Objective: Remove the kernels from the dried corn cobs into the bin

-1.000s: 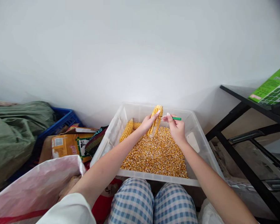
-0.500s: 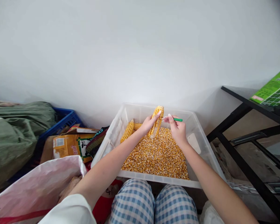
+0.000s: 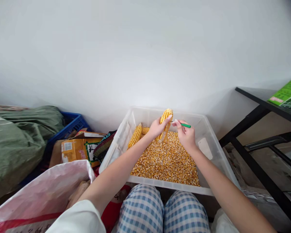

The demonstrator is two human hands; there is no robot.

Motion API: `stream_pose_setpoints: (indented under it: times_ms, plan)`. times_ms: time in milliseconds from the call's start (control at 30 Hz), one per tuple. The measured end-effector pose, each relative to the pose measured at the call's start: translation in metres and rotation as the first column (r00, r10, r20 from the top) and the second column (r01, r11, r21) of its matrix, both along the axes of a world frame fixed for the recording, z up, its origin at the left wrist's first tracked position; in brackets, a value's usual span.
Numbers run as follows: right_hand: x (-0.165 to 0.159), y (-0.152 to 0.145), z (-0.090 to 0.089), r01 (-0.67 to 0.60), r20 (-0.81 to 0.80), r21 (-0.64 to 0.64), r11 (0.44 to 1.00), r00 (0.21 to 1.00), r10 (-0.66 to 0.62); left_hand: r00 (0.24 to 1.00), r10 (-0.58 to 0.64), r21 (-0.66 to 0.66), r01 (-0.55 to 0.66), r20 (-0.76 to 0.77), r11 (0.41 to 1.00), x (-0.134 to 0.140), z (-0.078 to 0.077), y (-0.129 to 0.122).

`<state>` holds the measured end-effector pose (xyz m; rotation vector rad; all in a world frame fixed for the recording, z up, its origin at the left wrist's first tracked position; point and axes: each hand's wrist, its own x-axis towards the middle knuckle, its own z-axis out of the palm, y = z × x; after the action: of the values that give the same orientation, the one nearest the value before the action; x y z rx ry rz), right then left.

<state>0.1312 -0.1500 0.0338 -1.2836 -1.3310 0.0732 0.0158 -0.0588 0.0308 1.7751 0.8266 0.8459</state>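
Observation:
My left hand [image 3: 157,127] is closed round a yellow corn cob [image 3: 165,117], held tilted above a translucent plastic bin [image 3: 208,129]. A strip near the cob's lower end shows no kernels. In my right hand [image 3: 185,136] is a screwdriver-like tool with a green handle [image 3: 185,125]; its thin metal shaft points left and meets the cob beside my left thumb. Loose corn kernels [image 3: 165,165] cover the bin's floor. Whole cobs [image 3: 135,135] lie at the bin's left side, partly behind my left arm.
To the left are a blue crate [image 3: 75,124] under a green cover [image 3: 21,136], an orange package [image 3: 74,150] and an open white sack [image 3: 50,184]. A black metal frame [image 3: 252,158] stands at right, bearing a green carton [image 3: 287,92]. A white wall rises behind the bin.
The whole view has shifted slightly, so the bin and hands sit a little further right. Both hands keep their holds; the tool's handle tilts slightly more downward to the right.

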Motion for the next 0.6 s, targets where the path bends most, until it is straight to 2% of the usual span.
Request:
stream_pose_setpoints:
  times_ms: [133, 200, 500, 600]
  plan:
    - [0.0005, 0.0021, 0.0007, -0.038, -0.139, -0.009, 0.999, 0.99, 0.036, 1.0, -0.015, 0.016, 0.015, -0.007, 1.0, 0.0007, -0.0006, -0.0016]
    - [0.0009, 0.003, 0.0004, -0.043, -0.147, -0.007, 0.999, 0.988, 0.042, 1.0, -0.025, 0.021, 0.025, -0.006, 0.999, 0.0014, -0.0009, -0.0014]
    - [0.0047, 0.0025, -0.003, 0.008, 0.157, 0.021, 1.0, 0.988, -0.011, 0.999, -0.024, 0.072, 0.026, -0.033, 0.997, 0.0017, -0.0038, 0.0005]
    - [0.0041, 0.0023, -0.002, 0.003, 0.162, 0.038, 0.999, 0.987, -0.009, 0.998, -0.02, 0.088, 0.025, -0.057, 0.996, 0.0023, -0.0051, 0.0007]
